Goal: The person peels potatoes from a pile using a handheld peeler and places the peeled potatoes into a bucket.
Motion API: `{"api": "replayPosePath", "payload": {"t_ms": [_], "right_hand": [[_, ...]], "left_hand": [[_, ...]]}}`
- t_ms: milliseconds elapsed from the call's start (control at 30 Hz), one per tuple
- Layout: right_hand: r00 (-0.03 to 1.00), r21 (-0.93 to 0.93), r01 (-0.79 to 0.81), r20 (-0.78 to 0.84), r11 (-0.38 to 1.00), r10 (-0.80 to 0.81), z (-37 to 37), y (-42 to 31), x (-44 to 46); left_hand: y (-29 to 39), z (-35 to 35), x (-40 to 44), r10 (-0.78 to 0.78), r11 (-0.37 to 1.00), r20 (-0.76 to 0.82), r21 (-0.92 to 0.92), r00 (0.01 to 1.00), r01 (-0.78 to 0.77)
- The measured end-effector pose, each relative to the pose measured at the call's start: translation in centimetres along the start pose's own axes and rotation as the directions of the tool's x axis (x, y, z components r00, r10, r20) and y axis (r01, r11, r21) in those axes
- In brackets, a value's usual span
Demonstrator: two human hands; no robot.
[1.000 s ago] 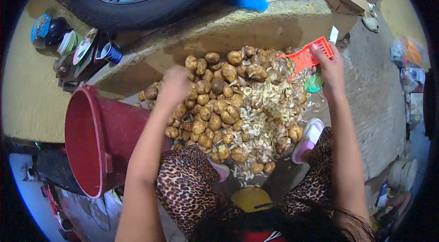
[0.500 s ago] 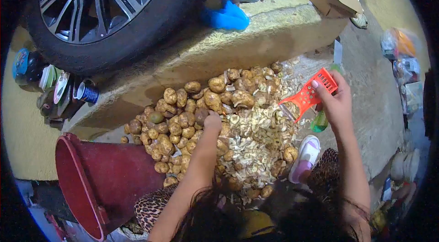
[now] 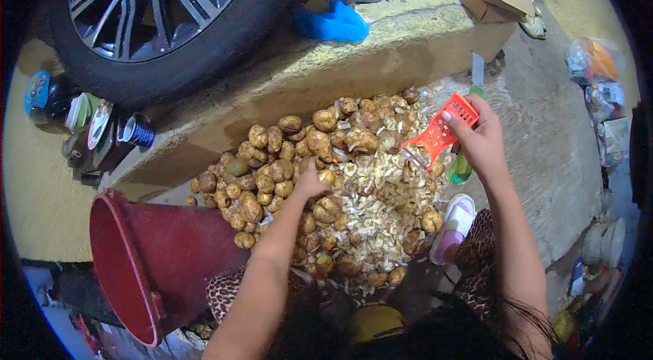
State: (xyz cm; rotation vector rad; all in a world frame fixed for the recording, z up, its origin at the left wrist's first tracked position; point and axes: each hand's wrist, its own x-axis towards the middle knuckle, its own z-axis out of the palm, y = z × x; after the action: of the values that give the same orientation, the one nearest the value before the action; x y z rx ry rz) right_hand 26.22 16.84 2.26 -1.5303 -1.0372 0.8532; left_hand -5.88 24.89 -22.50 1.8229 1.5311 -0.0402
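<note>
Pinching orange peeler (image 3: 435, 138), right fingers (image 3: 457, 125) closed; left fingers (image 3: 311, 169) parted at potatoes (image 3: 327, 208).

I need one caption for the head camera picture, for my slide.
Left hand among brown potatoes, right hand holding an orange peeler above pale peelings.
</note>
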Motion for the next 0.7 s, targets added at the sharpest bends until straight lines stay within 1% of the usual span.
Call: {"api": "replayPosePath", "payload": {"t_ms": [33,67,133,167,200,233,267,300,333,433,467,533,567,600,633,700], "right_hand": [[1.0,0.008,-0.004,0.009,1.0,0.004,0.1,0.0,-0.2],[0.999,-0.021,0.029,0.027,0.999,-0.029,0.1,0.4,-0.1],[0.994,-0.075,0.096,0.063,0.993,-0.091,0.2,1.6,-0.4],[0.994,-0.023,0.05,0.094,0.999,-0.047,0.3,1.7,-0.6],[0.992,0.024,0.002,0.128,1.0,-0.005,0.4,1.6,-1.0],[0.986,0.067,-0.046,0.166,0.997,0.034,0.5,1.4,-1.4],[0.986,0.087,-0.067,0.156,0.994,0.052,0.8,1.1,-1.8],[0.983,0.149,-0.088,0.171,0.985,0.062,0.9,0.8,-2.1],[0.979,0.208,-0.109,0.19,0.972,0.069,1.0,0.6,-2.4],[0.952,0.384,-0.184,0.297,0.905,0.068,1.6,-0.1,-3.8],[0.939,0.435,-0.214,0.338,0.875,0.062,1.7,-0.3,-4.5],[0.925,0.429,-0.199,0.379,0.881,0.025,2.1,-0.8,-6.4],[0.92,0.428,-0.188,0.391,0.884,0.006,2.4,-1.1,-7.5],[0.935,0.378,-0.194,0.349,0.905,0.055,2.8,-1.6,-8.7],[0.949,0.349,-0.163,0.312,0.923,0.049,2.9,-1.8,-9.8],[0.965,0.423,-0.144,0.259,0.895,0.032,2.8,-1.6,-10.8]], "left_hand": [[-0.3,-0.8,-0.7,0.112,0.984,-0.088,-0.13,0.99,-0.123],[-0.4,-1.5,-1.4,0.143,0.961,-0.061,-0.232,0.988,-0.153],[0.8,-3.8,-3.6,0.213,0.882,-0.016,-0.427,0.977,-0.199],[1.7,-4.9,-4.9,0.253,0.826,-0.002,-0.52,0.967,-0.217],[4.6,-6.8,-8.0,0.233,0.772,0.025,-0.613,0.972,-0.169],[6.6,-8.0,-10.5,0.28,0.779,-0.062,-0.568,0.958,-0.264],[8.3,-8.9,-12.8,0.328,0.782,-0.145,-0.513,0.934,-0.354],[9.8,-9.6,-15.0,0.376,0.778,-0.226,-0.45,0.899,-0.439],[11.1,-10.0,-17.1,0.384,0.777,-0.307,-0.403,0.871,-0.484],[13.3,-9.4,-21.9,0.262,0.726,-0.458,-0.487,0.85,-0.486],[13.5,-9.1,-23.3,0.243,0.677,-0.429,-0.567,0.87,-0.469],[14.0,-7.8,-25.1,0.233,0.396,-0.337,-0.824,0.912,-0.405],[14.1,-7.3,-25.8,0.252,0.235,-0.285,-0.909,0.925,-0.344],[13.8,-7.0,-26.1,0.302,0.281,-0.233,-0.905,0.924,-0.32],[13.8,-7.0,-26.1,0.319,0.291,-0.257,-0.889,0.912,-0.353],[14.1,-6.8,-26.5,0.349,0.305,-0.294,-0.862,0.89,-0.404]]}}
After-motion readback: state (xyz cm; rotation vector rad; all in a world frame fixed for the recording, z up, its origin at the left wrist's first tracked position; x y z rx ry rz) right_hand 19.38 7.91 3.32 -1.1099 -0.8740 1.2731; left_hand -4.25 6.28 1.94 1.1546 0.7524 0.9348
